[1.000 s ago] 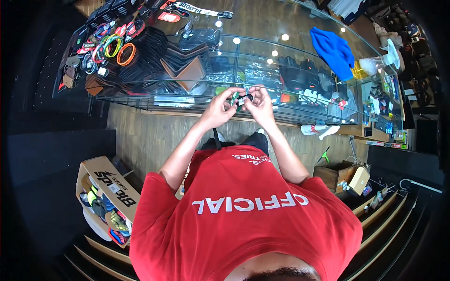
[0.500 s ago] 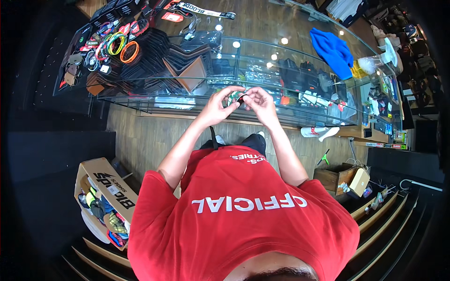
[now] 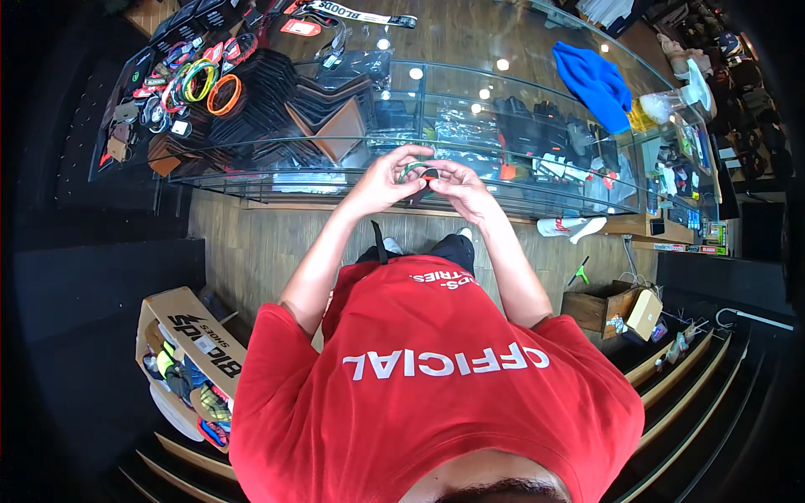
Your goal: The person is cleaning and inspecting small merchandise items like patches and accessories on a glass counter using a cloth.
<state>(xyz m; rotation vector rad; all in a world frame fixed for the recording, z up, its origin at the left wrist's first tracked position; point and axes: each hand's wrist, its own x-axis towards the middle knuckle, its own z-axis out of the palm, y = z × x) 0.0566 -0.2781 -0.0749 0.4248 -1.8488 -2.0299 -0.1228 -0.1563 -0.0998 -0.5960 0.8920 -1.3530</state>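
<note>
Over the near edge of the glass display counter (image 3: 470, 74), both hands hold a small green wristband (image 3: 408, 173) with a black-and-red tag (image 3: 431, 173). My left hand (image 3: 379, 186) is closed around its left side, thumb below and fingers above. On the other side, my right hand (image 3: 468, 194) pinches it near the tag. Fingers cover much of the band. Farther left on the counter lies a pile of coloured wristbands, with an orange wristband (image 3: 224, 111) on its right side. Beside it, folded wallets (image 3: 335, 138) stand in rows.
A blue cloth (image 3: 589, 88) and a spray bottle with yellow liquid (image 3: 652, 111) rest at the counter's right. An open cardboard box (image 3: 220, 352) of clothing stands at lower left. Toward the right are a wooden crate (image 3: 587, 308) and a green-handled tool (image 3: 580, 271) on the floor.
The wristband and tag have turned between my fingers. My left hand's fingers are more spread, and my right hand has shifted its grip slightly lower. The whole view has shifted slightly.
</note>
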